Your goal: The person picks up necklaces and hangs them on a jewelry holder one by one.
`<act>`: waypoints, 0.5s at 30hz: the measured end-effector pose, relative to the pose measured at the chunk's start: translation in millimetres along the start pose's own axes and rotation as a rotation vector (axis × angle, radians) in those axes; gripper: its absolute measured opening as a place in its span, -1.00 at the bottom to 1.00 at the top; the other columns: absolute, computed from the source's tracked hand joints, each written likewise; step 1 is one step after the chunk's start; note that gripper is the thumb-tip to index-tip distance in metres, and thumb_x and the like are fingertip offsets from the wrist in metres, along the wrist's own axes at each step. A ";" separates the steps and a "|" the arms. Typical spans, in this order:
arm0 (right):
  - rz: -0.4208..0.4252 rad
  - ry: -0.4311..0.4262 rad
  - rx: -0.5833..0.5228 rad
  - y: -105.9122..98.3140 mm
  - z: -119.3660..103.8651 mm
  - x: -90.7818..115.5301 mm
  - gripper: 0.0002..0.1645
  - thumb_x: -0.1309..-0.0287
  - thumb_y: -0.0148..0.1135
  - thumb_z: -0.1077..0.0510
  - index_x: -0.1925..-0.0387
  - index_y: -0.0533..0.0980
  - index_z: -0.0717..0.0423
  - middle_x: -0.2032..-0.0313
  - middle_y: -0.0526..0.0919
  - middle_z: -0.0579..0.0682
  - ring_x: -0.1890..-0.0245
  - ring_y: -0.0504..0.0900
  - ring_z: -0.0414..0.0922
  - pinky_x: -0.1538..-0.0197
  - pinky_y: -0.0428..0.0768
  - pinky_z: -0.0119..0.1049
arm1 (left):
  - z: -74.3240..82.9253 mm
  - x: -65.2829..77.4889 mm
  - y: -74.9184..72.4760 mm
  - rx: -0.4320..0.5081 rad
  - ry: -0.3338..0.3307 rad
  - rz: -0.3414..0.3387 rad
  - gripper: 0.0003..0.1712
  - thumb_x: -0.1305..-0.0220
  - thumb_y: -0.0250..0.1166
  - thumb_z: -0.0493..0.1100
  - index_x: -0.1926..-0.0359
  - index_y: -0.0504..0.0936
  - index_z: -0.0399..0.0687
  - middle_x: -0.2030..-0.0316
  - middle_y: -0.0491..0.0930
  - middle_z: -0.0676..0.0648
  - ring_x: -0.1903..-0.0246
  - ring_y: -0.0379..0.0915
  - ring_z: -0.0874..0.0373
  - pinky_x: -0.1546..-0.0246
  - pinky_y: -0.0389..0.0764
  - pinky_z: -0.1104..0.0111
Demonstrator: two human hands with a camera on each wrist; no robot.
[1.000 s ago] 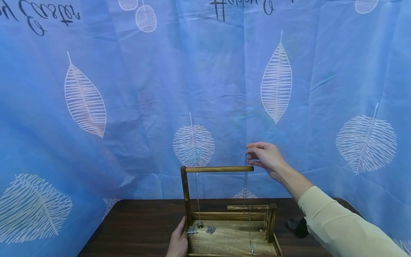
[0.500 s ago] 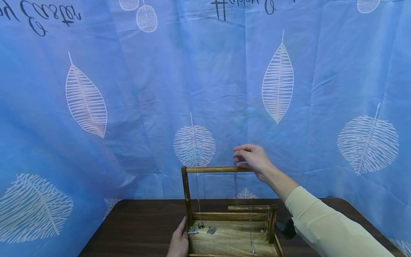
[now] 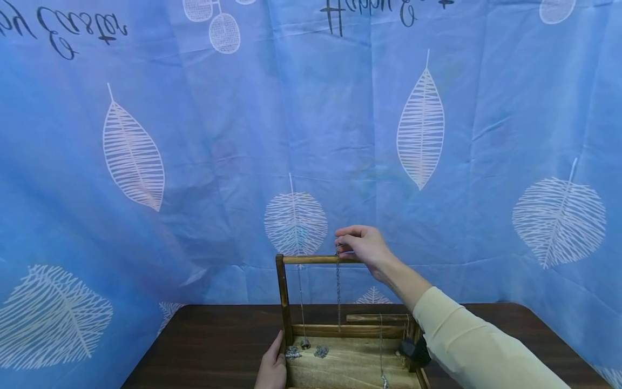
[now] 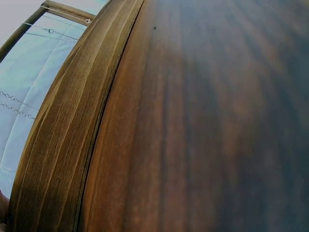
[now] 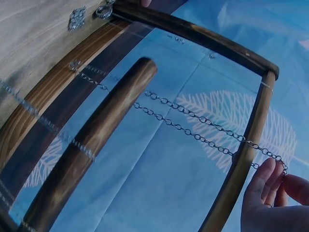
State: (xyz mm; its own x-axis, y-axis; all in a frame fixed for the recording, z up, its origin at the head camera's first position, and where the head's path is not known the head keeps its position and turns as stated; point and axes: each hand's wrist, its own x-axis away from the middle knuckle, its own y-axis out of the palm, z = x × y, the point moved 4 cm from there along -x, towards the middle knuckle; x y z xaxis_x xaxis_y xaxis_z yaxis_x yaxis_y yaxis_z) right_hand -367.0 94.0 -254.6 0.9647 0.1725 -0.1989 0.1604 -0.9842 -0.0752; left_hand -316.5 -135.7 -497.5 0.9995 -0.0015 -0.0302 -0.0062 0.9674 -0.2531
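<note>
My right hand (image 3: 364, 248) pinches the top of a silver chain necklace (image 3: 338, 292) just above the upper bar (image 3: 311, 260) of a wooden jewelry stand (image 3: 283, 302). In the right wrist view, one strand of the chain (image 5: 193, 115) crosses in front of the bar and the other passes behind it. The necklace's lower part hangs toward the stand's tray. My left hand (image 3: 272, 364) holds the left side of the stand, its thumb along the outside. In the left wrist view the tray's side wall (image 4: 72, 116) stands on the table, with a fingertip at the lower left edge.
A thin necklace (image 3: 301, 302) hangs at the upper bar's left. Others hang from the shorter lower bar (image 3: 374, 317). Small chain heaps (image 3: 321, 351) lie in the tray. A dark wooden table (image 3: 204, 346) and a blue printed curtain (image 3: 218, 162) surround the stand.
My right hand has moved left along the upper bar with the necklace and slightly down, from beyond the bar's right end. The left hand stays on the stand.
</note>
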 end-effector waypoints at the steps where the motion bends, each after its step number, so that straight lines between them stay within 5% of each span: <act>1: -0.001 0.001 -0.001 1.9 0.1 -0.3 -0.69 -0.44 0.09 0.31 -0.10 0.56 0.39 0.19 0.68 0.13 0.29 0.70 -0.09 0.09 0.72 -0.19 | 0.0 -0.5 -0.1 -0.006 0.001 0.005 -0.37 -0.37 -0.19 -0.57 -0.44 0.00 -0.65 -0.40 -0.04 -0.65 -0.37 -0.12 -0.56 -0.29 0.14 -0.30; 15: -0.035 0.018 -0.022 29.0 5.0 -2.9 -0.72 -0.42 0.12 0.33 -0.05 0.61 0.35 0.22 0.71 0.13 0.29 0.73 -0.09 0.08 0.72 -0.18 | 1.7 1.2 0.4 -0.009 0.020 0.027 -0.36 -0.36 -0.20 -0.58 -0.45 0.00 -0.64 -0.40 -0.04 -0.64 -0.37 -0.10 -0.56 -0.29 0.17 -0.30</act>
State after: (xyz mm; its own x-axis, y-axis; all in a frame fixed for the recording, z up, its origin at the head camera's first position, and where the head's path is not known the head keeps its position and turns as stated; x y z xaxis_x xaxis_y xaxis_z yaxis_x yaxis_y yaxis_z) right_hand -366.2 65.2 -261.1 0.9621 0.2063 -0.1785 0.1985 -0.9782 -0.0605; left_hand -315.3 -134.8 -496.1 0.9982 0.0195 -0.0569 -0.0337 0.9650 -0.2602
